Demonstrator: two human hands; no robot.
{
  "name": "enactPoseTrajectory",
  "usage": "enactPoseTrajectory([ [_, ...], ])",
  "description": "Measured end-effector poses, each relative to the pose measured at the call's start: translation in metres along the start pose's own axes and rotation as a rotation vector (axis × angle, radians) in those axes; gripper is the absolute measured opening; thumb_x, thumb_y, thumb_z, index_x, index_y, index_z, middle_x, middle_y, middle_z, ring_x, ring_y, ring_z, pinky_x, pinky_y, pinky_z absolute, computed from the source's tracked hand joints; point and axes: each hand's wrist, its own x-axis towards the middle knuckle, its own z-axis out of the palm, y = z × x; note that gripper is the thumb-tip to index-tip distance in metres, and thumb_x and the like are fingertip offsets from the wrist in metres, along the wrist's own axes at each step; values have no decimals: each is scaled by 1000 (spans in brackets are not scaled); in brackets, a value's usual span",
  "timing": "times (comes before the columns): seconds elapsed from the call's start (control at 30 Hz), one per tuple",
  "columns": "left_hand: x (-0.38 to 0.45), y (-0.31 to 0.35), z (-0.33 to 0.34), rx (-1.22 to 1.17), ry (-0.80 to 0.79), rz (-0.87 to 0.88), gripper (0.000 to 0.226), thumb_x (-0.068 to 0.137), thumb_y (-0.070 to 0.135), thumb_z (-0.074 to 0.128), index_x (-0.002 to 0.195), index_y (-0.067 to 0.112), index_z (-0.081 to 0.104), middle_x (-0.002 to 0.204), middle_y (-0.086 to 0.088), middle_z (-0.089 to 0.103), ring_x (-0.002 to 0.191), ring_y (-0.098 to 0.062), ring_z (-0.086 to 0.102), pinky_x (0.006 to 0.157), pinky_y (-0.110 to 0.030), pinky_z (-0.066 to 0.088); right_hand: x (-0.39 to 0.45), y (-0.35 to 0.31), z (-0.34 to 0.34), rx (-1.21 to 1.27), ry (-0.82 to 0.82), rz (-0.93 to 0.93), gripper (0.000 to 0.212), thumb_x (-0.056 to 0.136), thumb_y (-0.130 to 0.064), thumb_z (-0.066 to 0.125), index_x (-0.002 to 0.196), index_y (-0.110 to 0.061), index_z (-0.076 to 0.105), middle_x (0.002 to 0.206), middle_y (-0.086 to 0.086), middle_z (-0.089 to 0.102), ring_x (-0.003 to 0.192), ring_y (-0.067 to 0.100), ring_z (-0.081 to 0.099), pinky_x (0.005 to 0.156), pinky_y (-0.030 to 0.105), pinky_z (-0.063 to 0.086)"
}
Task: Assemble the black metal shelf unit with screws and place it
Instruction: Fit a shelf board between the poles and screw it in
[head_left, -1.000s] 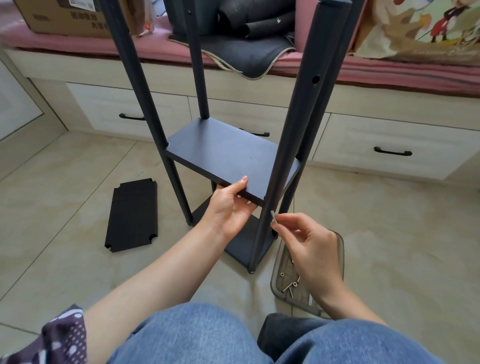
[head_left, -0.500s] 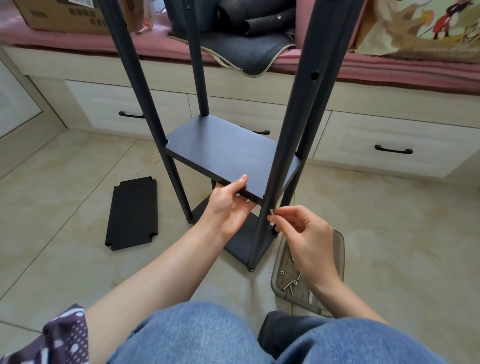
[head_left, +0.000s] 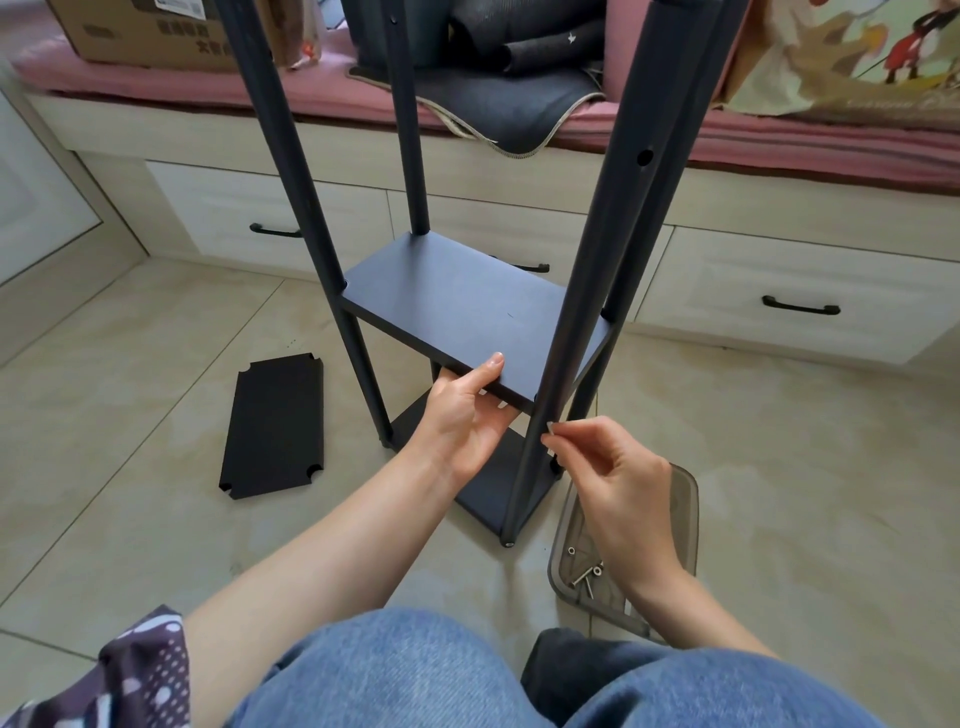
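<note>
The shelf unit (head_left: 467, 312) stands on the floor (head_left: 130, 415), four posts up, a bottom board fixed and a middle board (head_left: 467, 306) being fastened. The left hand (head_left: 462, 415) grips that board's near edge, thumb on top, fingers beneath. The right hand (head_left: 618, 478) pinches a screw (head_left: 549, 427) against the near post (head_left: 587, 291), just below the board. The step looks like screwing this corner; next the screw must find its hole and turn in. Another board (head_left: 275, 423) lies on the floor, and more screws sit in a tray (head_left: 680, 499).
</note>
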Motion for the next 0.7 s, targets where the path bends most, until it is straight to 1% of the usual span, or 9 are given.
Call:
enactPoseTrajectory([
  [0.13, 1, 2, -2, 11, -6, 3, 50, 100, 3, 53, 148, 10, 44, 143, -19, 54, 128, -38, 57, 100, -51, 52, 0, -3, -1, -70, -9, -52, 7, 86, -9, 73, 93, -13, 74, 80, -12, 71, 77, 4, 68, 69, 10, 48],
  [0.23, -1, 1, -1, 27, 11, 24, 48, 99, 5, 57, 145, 9, 46, 140, -19, 57, 124, -38, 60, 96, -51, 55, 0, -4, -1, -109, -17, -73, 8, 87, -9, 73, 93, -13, 74, 81, -10, 71, 77, 5, 68, 69, 16, 52],
  [0.3, -4, -2, -2, 76, 27, 56, 47, 97, 8, 61, 142, 8, 48, 136, -19, 60, 119, -38, 64, 89, -48, 58, 0, -4, -1, -86, -12, -47, 6, 86, -10, 73, 91, -14, 73, 78, -12, 71, 76, 6, 68, 68, 16, 51],
  [0.37, -7, -6, -4, 124, 22, 72, 45, 96, 12, 64, 139, 9, 49, 131, -18, 64, 114, -36, 67, 88, -47, 59, 1, -4, 1, -36, -7, -4, 6, 86, -11, 74, 89, -15, 73, 78, -14, 70, 76, 4, 68, 68, 12, 48],
  [0.43, -9, -10, -5, 158, -22, 63, 42, 95, 10, 66, 134, 7, 51, 123, -18, 67, 111, -36, 68, 89, -46, 59, 1, -3, 2, -7, -7, 19, 7, 87, -10, 73, 90, -16, 72, 81, -17, 70, 77, 3, 68, 68, 8, 46],
  [0.5, -11, -13, -5, 204, -79, 48, 38, 94, 6, 67, 129, 4, 53, 113, -18, 69, 111, -40, 67, 95, -46, 57, 0, -3, 2, 4, -8, 28, 8, 87, -10, 73, 90, -17, 71, 83, -17, 70, 77, 3, 68, 68, 7, 46],
  [0.6, -11, -13, -7, 263, -114, 45, 40, 95, 5, 65, 132, -1, 51, 113, -20, 70, 112, -40, 67, 104, -51, 50, 0, -3, 2, 18, -12, 37, 9, 87, -9, 72, 91, -17, 71, 83, -17, 70, 78, 3, 69, 69, 8, 47],
  [0.7, -10, -11, -7, 254, -131, 36, 42, 96, 4, 62, 135, -5, 47, 112, -18, 69, 109, -35, 68, 102, -48, 52, 1, -3, 2, 64, -12, 88, 9, 88, -11, 72, 90, -20, 71, 83, -14, 72, 79, 6, 69, 69, 12, 50],
])
